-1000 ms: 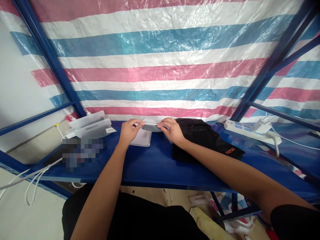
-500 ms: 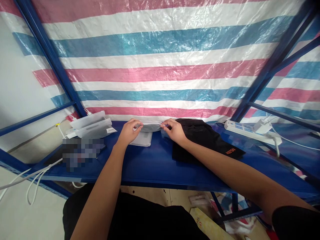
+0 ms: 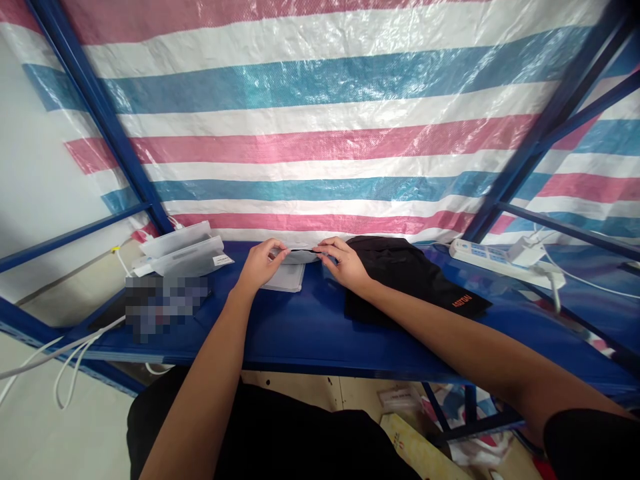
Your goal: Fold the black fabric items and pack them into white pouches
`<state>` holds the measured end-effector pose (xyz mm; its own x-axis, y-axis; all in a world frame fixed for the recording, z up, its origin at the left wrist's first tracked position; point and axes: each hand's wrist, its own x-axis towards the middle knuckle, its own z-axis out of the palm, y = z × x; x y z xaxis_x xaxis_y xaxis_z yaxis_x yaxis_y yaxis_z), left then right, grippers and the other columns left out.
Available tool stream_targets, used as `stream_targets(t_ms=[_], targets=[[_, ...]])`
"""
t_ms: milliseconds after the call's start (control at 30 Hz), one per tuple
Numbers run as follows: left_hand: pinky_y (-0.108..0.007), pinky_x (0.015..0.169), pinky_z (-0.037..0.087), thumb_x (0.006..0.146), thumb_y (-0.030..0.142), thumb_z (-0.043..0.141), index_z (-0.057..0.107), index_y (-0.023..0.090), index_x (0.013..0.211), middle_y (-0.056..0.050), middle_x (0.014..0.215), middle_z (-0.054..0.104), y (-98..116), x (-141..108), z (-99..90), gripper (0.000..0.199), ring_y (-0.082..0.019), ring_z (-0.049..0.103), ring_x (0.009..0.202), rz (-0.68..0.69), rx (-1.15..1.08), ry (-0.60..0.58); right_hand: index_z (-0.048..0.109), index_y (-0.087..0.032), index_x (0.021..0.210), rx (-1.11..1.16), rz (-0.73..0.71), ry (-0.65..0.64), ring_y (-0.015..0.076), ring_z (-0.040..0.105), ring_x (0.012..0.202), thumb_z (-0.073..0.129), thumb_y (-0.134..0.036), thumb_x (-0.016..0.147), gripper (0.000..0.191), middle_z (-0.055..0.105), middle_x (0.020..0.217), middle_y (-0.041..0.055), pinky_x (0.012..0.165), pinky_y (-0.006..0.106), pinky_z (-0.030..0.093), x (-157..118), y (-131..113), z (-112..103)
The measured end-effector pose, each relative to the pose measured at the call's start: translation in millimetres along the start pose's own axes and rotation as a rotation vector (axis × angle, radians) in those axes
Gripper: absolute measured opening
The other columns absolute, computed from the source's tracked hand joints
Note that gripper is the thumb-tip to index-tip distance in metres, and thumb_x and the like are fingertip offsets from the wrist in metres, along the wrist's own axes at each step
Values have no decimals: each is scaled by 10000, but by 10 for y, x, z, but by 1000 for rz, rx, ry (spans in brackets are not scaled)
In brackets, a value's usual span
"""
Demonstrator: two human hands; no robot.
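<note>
A grey, see-through plastic bag (image 3: 299, 257) is held up just above the blue shelf, its upper edge toward the back. My left hand (image 3: 264, 265) pinches this edge at the left end, thumb and fingers together. At the right end, my right hand (image 3: 346, 265) has its fingertips closed on the same edge. A thin dark line runs along the edge between the hands. What is inside the bag cannot be made out. Below it lies a flat, pale grey packet (image 3: 287, 279) with rounded corners. Close by my right hand is a folded black cloth item (image 3: 400, 267) with orange lettering.
Translucent plastic trays (image 3: 187, 250) with white cables stand at the left of the blue shelf (image 3: 300, 333). A blurred-out dark item (image 3: 165, 307) lies before them. To the right is a white power strip (image 3: 500, 263) with plugs. Striped sheeting (image 3: 320, 147) hangs behind.
My right hand has slid slightly left along the bag's edge, its fingers shifting their hold. A dark line now shows at that edge. My left hand has barely moved.
</note>
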<state>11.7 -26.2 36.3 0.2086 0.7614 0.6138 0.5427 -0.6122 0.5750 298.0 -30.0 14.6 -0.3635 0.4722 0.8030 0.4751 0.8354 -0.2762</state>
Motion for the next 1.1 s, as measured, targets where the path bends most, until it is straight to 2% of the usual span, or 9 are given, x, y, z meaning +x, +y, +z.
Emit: stream_targets(t_ms=[233,467,667,1100], targets=[[-324,781,589,1006,443,707,802,244,1039,-49,1078,831,-24,10,36,223,-209,759,860,54,-18,-1,803,-288,1204,-31,-24,17,273,716,1152,596,-273,1110,228,703,1222,106,1002,460,625,-2,25,11],[-340,819,604,961,460,746,818,249,988,-48,1035,851,-41,13,69,226,-265,798,1004,-70,-57,60,805,-289,1234,-55,-61,-24,279,707,1187,575,-211,1096,279,695,1271,112,996,466,624,-29,49,0],[-335,826,613,924,462,760,817,237,978,-50,1010,847,-25,20,80,238,-258,796,993,-96,-106,80,807,-301,1240,-52,-48,-32,272,704,1192,553,-187,1088,318,697,1280,106,1007,473,623,-34,60,-9],[-352,810,631,912,500,793,813,232,1002,-68,1053,850,-15,15,66,283,-253,797,970,-88,-122,26,800,-299,1206,-35,18,-16,288,714,1191,618,-288,1084,219,715,1244,106,1051,499,622,0,-15,8]])
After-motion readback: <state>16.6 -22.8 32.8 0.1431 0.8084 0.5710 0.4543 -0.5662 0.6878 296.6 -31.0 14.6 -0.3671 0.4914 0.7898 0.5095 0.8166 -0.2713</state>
